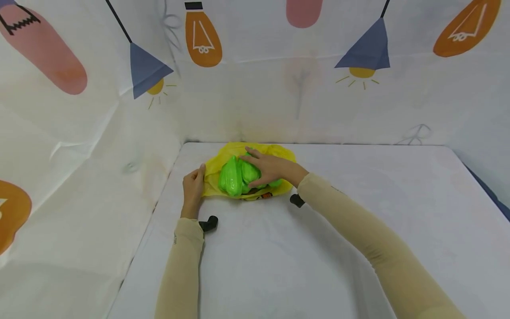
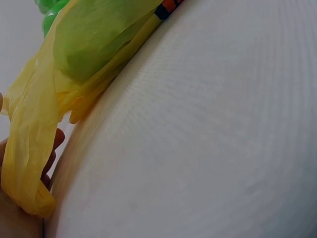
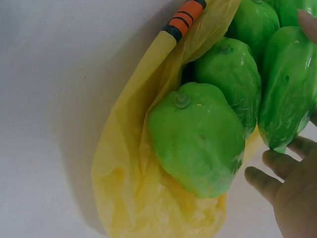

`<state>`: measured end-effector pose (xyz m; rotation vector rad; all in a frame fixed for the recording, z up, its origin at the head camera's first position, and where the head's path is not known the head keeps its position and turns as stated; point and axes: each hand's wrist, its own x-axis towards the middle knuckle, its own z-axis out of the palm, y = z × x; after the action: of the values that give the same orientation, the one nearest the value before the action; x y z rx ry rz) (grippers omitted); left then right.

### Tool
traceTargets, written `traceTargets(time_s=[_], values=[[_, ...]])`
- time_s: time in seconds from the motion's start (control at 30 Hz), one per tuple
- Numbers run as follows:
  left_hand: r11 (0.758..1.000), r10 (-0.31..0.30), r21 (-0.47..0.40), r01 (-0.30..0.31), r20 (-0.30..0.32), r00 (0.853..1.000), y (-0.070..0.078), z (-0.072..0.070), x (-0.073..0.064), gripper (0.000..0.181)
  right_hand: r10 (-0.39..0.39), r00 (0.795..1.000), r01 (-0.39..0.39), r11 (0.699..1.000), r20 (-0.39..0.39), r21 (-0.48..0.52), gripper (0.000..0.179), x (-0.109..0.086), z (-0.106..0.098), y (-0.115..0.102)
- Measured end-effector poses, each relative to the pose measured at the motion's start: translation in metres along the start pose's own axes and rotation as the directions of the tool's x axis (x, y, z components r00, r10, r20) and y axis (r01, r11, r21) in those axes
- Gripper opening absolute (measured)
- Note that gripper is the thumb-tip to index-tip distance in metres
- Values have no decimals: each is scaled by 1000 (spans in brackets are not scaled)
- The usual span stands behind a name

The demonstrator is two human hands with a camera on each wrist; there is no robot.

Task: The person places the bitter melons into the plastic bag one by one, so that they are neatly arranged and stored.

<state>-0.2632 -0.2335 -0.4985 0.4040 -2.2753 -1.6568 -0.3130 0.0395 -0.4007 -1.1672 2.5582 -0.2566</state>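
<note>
A yellow plastic bag [image 1: 215, 168] lies near the back edge of the table, its mouth spread around several glossy green, lumpy fruits [image 3: 196, 140] with short stem ends, shaped like small papayas. At the bag's left side, my left hand [image 1: 194, 185] grips its edge; in the left wrist view the gathered plastic [image 2: 30, 153] runs between thumb and fingers. My right hand [image 1: 275, 168] reaches over the fruits from the right, fingers spread. In the right wrist view, a long green fruit [image 3: 287, 84] sits between its thumb and extended fingers [image 3: 282, 166], fingertips right at the fruit's end.
The white table [image 1: 279, 257] stretches toward me and to the right. Behind it rises a white cloth wall [image 1: 247, 102] printed with lamps and bulbs, continuing along the left. A black camera mount [image 1: 209, 223] juts from the left wrist, another [image 1: 296, 200] from the right.
</note>
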Motion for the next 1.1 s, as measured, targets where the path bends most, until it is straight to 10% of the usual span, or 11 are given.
traceTargets(time_s=[1.1], values=[[1000, 0, -13, 1, 39, 999, -1, -16, 4, 59, 21, 994, -17, 999, -109, 37, 91, -17, 1, 0]])
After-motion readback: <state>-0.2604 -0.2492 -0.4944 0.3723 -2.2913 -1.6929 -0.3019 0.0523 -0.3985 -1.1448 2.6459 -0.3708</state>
